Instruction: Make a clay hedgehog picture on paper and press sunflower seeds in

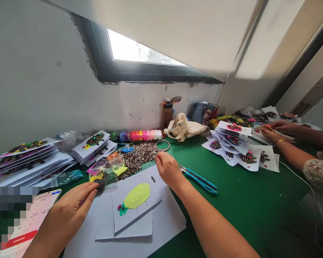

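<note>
My left hand [70, 204] is closed, thumb and forefinger pinched at the small clear bag of dark clay [103, 179]. Over the paper's upper right edge, my right hand [169, 170] has its fingers pressed together; what they hold, if anything, is hidden. Between the hands lies a white card [134, 220] bearing a flat yellow-green clay body [137, 195], with a teal clay head [123, 210], a dark red ball and drawn legs. One sunflower seed [153, 179] rests on the card above the body. Behind is a heap of striped sunflower seeds [141, 156].
Stacks of decorated cards [29, 157] stand left, with another stack [231, 143] at right. A blue-handled tool [200, 181] lies beside my right forearm. A phone [33, 218] is at lower left. Clay tubs [137, 135] and a bottle [167, 115] line the wall. Another person's hands [274, 132] work far right.
</note>
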{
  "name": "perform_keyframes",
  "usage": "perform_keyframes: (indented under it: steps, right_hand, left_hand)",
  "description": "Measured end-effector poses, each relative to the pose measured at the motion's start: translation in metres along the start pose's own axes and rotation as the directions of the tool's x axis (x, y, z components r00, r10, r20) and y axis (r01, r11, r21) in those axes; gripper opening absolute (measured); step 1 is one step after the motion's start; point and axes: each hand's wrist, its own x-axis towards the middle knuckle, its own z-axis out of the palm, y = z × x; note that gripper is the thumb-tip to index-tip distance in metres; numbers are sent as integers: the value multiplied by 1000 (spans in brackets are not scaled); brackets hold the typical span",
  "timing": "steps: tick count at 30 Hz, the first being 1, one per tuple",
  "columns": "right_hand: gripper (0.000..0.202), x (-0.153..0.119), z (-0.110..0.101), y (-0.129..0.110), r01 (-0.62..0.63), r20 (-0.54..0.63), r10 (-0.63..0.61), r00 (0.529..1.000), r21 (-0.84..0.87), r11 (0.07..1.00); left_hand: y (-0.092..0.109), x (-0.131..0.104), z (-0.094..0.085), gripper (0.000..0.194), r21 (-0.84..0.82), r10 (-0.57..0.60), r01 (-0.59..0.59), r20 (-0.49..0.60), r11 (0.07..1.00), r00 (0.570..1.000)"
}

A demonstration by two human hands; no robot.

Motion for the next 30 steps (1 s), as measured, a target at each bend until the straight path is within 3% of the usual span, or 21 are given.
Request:
perform_keyframes:
  steps: [4, 7, 13, 16, 18, 21, 26, 30]
  right_hand:
    - [19, -10, 0, -27, 23, 14, -24, 1000, 68, 997]
    - [18, -13, 2, -34, -5, 16, 4, 1000, 78, 997]
    - [25, -10, 12, -12, -144, -19, 147, 989, 94, 985]
    - [23, -9, 18, 3, -140, -46, 149, 988, 155, 978]
    - [30, -10, 21, 9, -104, -53, 117, 992, 200, 974]
    - [25, -13, 24, 7, -41, -27, 49, 998, 247, 968]
    - [23, -19, 23, -3, 8, 16, -13, 1000, 263, 965]
    - [22, -21, 22, -6, 28, 28, -36, 999, 246, 969]
  left_hand:
    - [-10, 0, 6, 48, 71, -27, 25, 26, 997, 999]
    - [-18, -1, 12, 51, 105, -38, 34, 38, 994, 999]
    - [-24, -8, 23, 57, 131, -92, 66, 200, 989, 976]
    - [-20, -11, 22, 52, 114, -118, 93, 236, 989, 964]
    - [-17, -12, 21, 51, 89, -130, 113, 211, 990, 969]
    - [-16, -11, 19, 49, 30, -176, 173, 132, 984, 975]
    - [-17, -12, 16, 47, -35, -298, 298, -7, 954, 954]
    - [-21, -13, 18, 46, 4, -305, 307, -80, 952, 949]
